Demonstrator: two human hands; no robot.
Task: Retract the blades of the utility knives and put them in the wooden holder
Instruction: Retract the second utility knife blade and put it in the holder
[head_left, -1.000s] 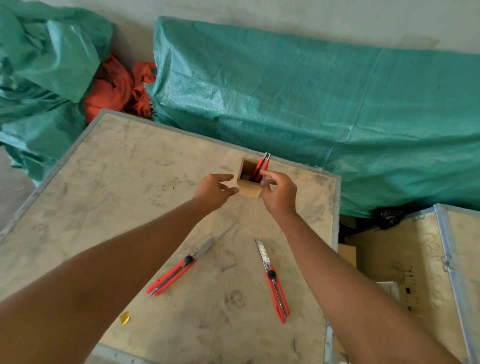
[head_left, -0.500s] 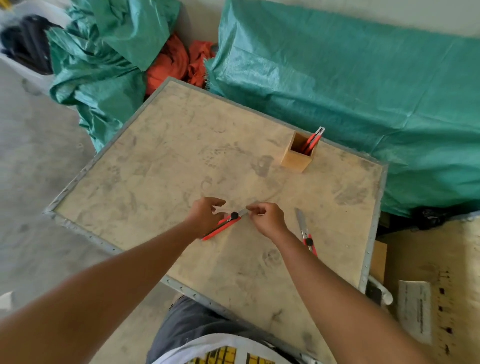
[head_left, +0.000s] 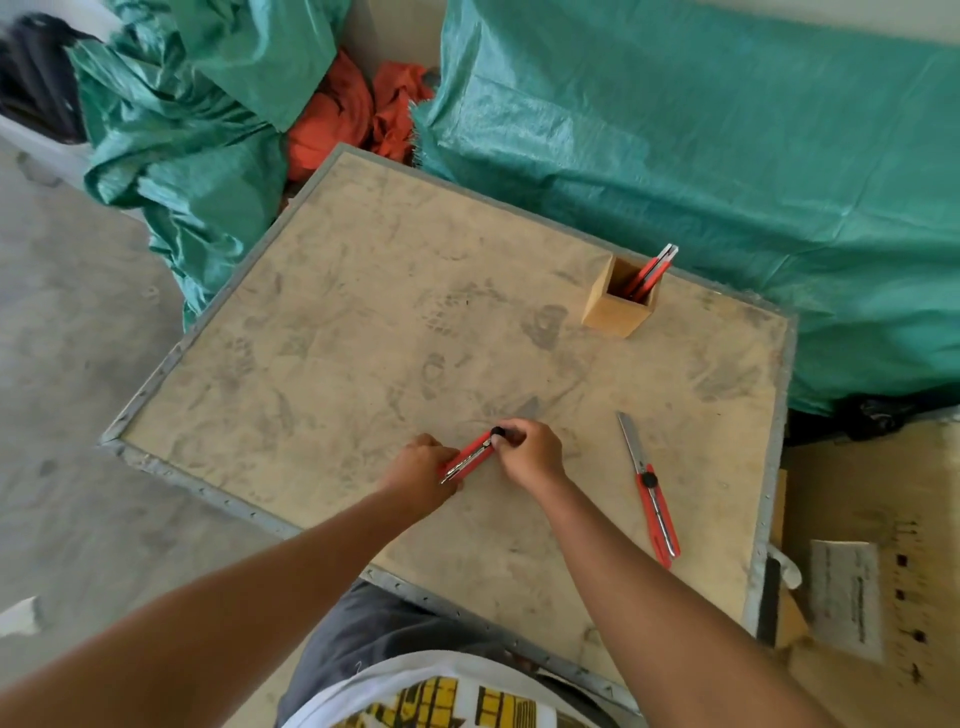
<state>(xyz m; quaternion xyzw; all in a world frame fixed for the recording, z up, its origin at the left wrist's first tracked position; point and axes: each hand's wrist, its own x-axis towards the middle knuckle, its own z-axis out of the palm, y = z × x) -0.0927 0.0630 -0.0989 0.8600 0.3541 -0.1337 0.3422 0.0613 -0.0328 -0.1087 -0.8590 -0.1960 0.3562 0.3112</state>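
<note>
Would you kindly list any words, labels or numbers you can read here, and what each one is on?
None can be read.
Paper sheet on the plywood crate at right: printed lines, too blurred.
Dark stencil marks beside it: illegible.
Yellow print on the white shirt: cropped, unreadable.

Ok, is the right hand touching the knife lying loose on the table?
Apart. The head view shows bare table between the right hand and the loose knife; that hand is on the other knife.

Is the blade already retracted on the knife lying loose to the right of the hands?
No, the loose utility knife on the table still shows its silver blade extended past the red handle.
</note>
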